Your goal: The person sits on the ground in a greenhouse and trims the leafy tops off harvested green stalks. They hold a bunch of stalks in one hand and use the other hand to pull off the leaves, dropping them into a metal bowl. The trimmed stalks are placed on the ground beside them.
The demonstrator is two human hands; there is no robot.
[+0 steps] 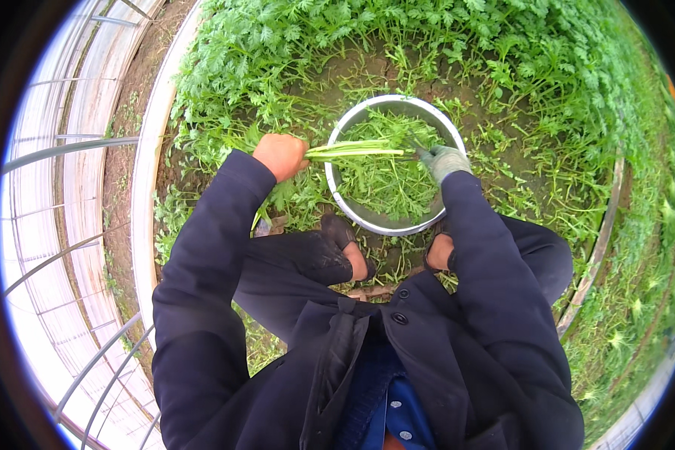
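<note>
My bare left hand (pixel 282 157) is closed around a bunch of leafy greens, with its pale cut stems (pixel 354 148) pointing right across the rim of a round tub (pixel 338 198). The leaves hang on the far left side of the fist, partly hidden by it. Over the tub's right side, my right hand (pixel 448 162) wears a pale glove. It grips a thin dark tool (pixel 412 144), possibly scissors, near the stem ends; its handle is hidden by the fingers. Loose feathery greens (pixel 396 183) lie inside the tub.
Dense growing greens (pixel 405 17) stand beyond the tub. Cut stalks and scraps cover the soil (pixel 365 67) around it. My shoes (pixel 339 230) are close to the near rim. Curved metal poles (pixel 73 148) and plastic sheeting (pixel 39 225) run along the left.
</note>
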